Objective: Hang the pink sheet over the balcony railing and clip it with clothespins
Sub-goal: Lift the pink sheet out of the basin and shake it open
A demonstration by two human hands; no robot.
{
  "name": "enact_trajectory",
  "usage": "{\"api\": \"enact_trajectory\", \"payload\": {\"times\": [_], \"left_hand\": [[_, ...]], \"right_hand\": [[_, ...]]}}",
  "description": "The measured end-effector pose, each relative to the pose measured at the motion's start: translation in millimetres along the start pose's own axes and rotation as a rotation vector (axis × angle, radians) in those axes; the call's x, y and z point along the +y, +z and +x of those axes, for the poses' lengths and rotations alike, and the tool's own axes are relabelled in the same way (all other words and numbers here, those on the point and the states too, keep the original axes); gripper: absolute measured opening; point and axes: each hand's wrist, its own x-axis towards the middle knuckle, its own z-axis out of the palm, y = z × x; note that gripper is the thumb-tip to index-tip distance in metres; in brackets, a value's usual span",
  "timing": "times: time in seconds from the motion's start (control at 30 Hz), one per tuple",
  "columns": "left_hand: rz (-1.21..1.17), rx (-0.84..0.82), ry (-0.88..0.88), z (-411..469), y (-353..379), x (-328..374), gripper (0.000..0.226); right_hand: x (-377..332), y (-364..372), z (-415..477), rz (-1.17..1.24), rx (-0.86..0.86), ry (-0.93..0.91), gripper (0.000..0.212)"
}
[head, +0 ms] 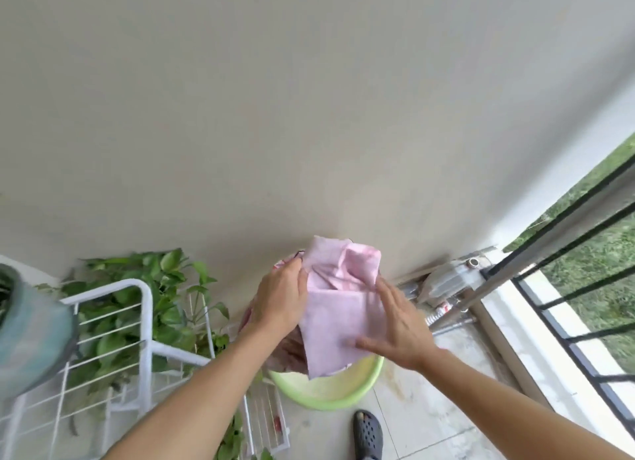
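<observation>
Pink cloth, thin and limp, is what the head view shows: the sheet (338, 308) is bunched and partly folded, held up above a green basin (330, 391) that sits on the tiled floor beside the wall. The left hand (280, 301) is clenched on the sheet's upper left edge; the right hand (398, 329) lies flat against its right side, fingers spread, pressing rather than pinching, as far as the blur allows. The railing (563, 243) stands well apart to the right. Light and floppy, perhaps damp, it will sag and slide, so take it by two corners of one edge. No clothespins are visible.
</observation>
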Motion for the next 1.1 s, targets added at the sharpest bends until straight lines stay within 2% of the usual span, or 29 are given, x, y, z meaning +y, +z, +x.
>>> {"api": "enact_trajectory", "payload": {"times": [0.03,0.13,0.17,0.3,0.37,0.5,0.67,0.73,0.77,0.83,0.87,0.93,1.1], "left_hand": [[-0.003,0.016,0.033,1,-11,6,0.019],[0.086,0.019,0.126,1,-36,14,0.023],[0.123,0.003,0.133,-1,-45,12,0.025],[0.188,-0.042,0.073,-4,-83,-12,0.032],[0.191,-0.041,0.049,-3,-101,-18,0.035],[0.201,0.081,0.026,7,-133,-10,0.04],[0.057,0.187,0.073,7,-170,0,0.04],[-0.063,0.08,0.072,3,-170,1,0.043],[-0.119,-0.042,0.042,0,-166,-1,0.057],[-0.143,-0.27,-0.007,-9,-152,-1,0.102],[-0.121,-0.341,-0.01,-14,-140,-1,0.111],[-0.118,-0.402,-0.02,-19,-111,-3,0.112],[-0.058,-0.459,-0.082,3,-49,-6,0.079]], "right_hand": [[-9,3,-5,-0.034,0.015,0.032,0.104],[-36,-6,-3,-0.064,0.285,0.019,0.043],[-46,-17,-2,-0.05,0.359,0.016,0.034],[-88,-74,-3,0.095,0.501,-0.04,0.024],[-120,-96,1,0.11,0.517,-0.102,0.01],[-175,-130,20,0.19,0.603,-0.044,0.016],[-207,-161,22,0.305,0.619,0.003,0.017],[-209,-174,17,0.367,0.623,0.037,0.02],[-209,-178,13,0.42,0.619,0.048,0.021],[-210,-183,0,0.547,0.613,0.041,0.025],[-209,-184,-5,0.6,0.611,0.035,0.026],[-205,-185,-13,0.682,0.609,0.034,0.027],[-200,-225,-24,0.943,0.675,0.023,0.027]]}}
